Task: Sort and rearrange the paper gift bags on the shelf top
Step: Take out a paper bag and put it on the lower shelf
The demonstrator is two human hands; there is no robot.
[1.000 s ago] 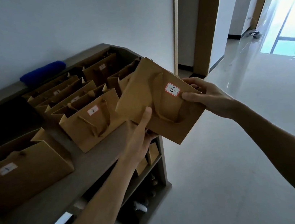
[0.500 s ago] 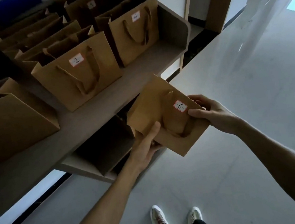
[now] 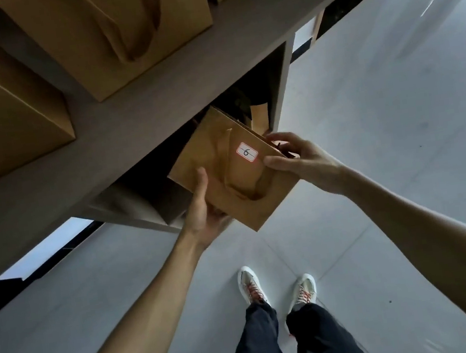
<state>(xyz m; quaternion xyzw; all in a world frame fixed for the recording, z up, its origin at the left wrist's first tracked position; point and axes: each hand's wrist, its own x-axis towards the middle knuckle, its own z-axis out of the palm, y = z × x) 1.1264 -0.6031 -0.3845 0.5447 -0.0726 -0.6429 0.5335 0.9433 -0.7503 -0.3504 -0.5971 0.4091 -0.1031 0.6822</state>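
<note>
- grey wooden shelf top [image 3: 154, 97]; upright brown paper gift bags along it, one w/ rope handles [image 3: 116, 34] nr its front edge
- flat folded brown paper gift bag w/ white "6" label [image 3: 234, 176] held tilted in the air, off the shelf's front edge
- left hand [image 3: 200, 210] grips its lower-left edge, thumb on front; right hand [image 3: 292, 159] pinches its top-right edge by the label
- white sneakers w/ red laces [image 3: 277, 288] on pale floor

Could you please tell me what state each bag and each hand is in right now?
Bag labelled 6: folded flat, tilted, held off the shelf below its top edge.
Left hand: grips the bag's lower left edge, thumb on its front.
Right hand: pinches the bag's top edge beside the label.
Middle bag on the shelf top: standing, handle hanging down its front.
</note>
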